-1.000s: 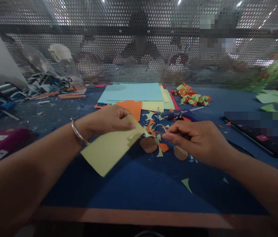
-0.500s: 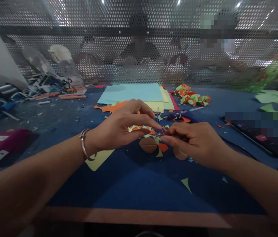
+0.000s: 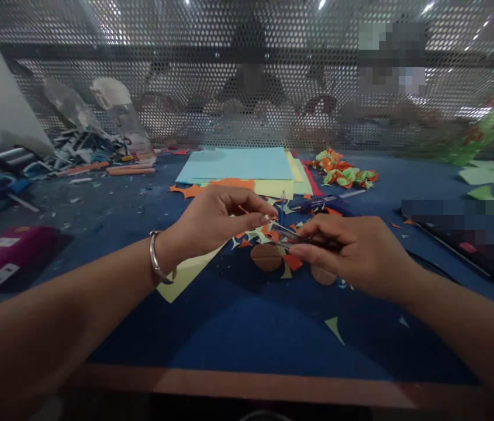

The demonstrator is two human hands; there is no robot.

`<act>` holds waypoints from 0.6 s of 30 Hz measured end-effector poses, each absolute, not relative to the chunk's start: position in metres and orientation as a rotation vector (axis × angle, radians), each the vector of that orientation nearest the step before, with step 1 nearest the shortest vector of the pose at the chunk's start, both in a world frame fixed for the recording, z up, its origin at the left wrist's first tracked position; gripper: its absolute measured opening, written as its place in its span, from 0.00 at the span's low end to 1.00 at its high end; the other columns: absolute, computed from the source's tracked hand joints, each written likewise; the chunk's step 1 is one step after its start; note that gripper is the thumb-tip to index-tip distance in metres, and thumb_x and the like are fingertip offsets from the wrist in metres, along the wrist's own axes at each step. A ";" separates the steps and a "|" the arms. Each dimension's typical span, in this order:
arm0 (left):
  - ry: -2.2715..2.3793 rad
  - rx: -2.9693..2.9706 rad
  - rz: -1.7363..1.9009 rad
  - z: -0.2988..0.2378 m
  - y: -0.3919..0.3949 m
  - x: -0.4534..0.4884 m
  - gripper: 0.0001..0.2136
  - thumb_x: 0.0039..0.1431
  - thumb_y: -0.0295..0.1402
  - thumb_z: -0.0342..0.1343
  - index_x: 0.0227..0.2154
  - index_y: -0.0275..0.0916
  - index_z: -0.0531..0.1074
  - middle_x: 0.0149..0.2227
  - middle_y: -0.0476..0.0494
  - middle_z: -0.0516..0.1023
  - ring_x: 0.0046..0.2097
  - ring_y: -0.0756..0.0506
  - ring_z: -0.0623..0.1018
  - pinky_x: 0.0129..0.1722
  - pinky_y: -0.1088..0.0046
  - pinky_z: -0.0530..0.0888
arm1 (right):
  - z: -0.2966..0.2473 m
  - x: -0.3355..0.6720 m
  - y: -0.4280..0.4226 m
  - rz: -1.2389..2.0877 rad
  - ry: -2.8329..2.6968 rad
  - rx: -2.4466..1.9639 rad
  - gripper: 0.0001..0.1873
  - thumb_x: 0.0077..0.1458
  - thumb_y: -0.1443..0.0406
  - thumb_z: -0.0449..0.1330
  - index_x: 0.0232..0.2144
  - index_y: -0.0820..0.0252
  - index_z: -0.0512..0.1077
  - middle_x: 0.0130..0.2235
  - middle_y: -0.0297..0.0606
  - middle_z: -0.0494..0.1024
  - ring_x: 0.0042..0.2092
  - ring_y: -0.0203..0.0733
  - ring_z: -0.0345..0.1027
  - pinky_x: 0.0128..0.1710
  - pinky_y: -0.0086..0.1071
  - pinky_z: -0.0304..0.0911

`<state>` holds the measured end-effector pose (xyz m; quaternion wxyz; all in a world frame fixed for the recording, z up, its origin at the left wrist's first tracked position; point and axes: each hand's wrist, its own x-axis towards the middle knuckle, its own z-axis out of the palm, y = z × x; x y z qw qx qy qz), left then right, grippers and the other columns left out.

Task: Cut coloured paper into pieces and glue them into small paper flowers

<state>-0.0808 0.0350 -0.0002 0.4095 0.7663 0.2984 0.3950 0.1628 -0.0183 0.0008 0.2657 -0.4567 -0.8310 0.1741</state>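
Note:
My right hand [image 3: 347,248] is closed round a pair of small scissors [image 3: 288,234], whose metal blades stand a little apart and point left. At the blade tips, my left hand [image 3: 229,216] pinches thumb and fingers together; whatever lies between them is too small to make out. A silver bangle [image 3: 155,257] circles the left wrist. Below the hands, a round brown disc [image 3: 266,257] with a line across it lies on the blue table, and a second disc [image 3: 323,275] sits partly under my right hand. Orange and pale green paper scraps [image 3: 293,261] are scattered around them.
Stacked coloured paper sheets [image 3: 238,164] lie behind my hands, with crumpled orange and green paper [image 3: 347,169] to their right. A utility knife [image 3: 325,203] rests nearby. A bottle [image 3: 126,126] stands back left, a magenta case [image 3: 7,257] left, and a perforated metal screen [image 3: 185,76] behind.
My left thumb and fingers have closed into a pinch and come lower, by the blade tips. The scissors' blades now show more plainly in my right hand.

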 end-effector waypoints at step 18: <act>0.721 1.127 0.960 -0.003 0.001 -0.056 0.17 0.53 0.23 0.67 0.42 0.38 0.66 0.28 0.49 0.81 0.30 0.51 0.80 0.33 0.79 0.72 | 0.001 0.165 -0.021 0.015 -2.220 -1.092 0.14 0.62 0.55 0.62 0.36 0.59 0.77 0.25 0.30 0.77 0.24 0.32 0.67 0.25 0.27 0.58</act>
